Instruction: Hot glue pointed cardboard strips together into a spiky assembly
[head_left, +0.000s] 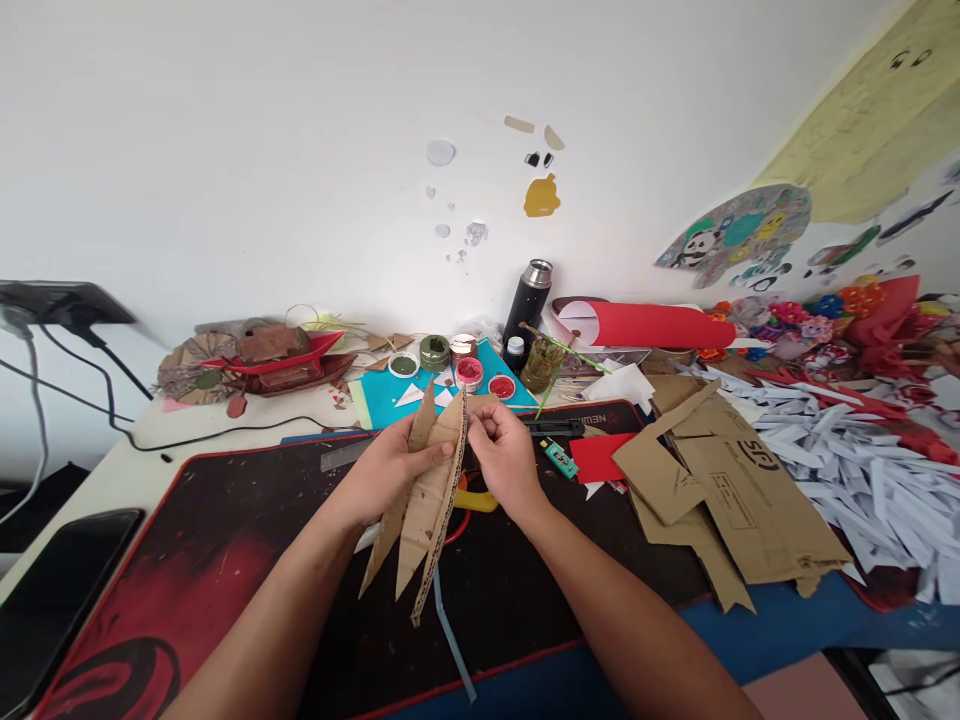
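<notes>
My left hand [390,465] grips a boat-shaped cardboard piece [418,510], its thumb lying across the panels. Long pointed leaves of brown cardboard fan downward from it, and the right rim shows the corrugated edge. Against the upper right of that rim, my right hand [504,450] is closed in a pinch; whatever lies between its fingertips is hidden. Beneath the hands, partly covered, are a yellow curved handle [477,501] and a red loop. A pale blue narrow strip [453,640] lies on the black desk mat [525,590] below the cardboard.
Cut cardboard sheets [739,490] lie to the right, beside a heap of white paper strips [877,470]. Paint pots [435,352], a black flask [528,300] and a glass jar [541,368] stand behind. Model boats [277,350] are at back left, a phone [67,600] at near left.
</notes>
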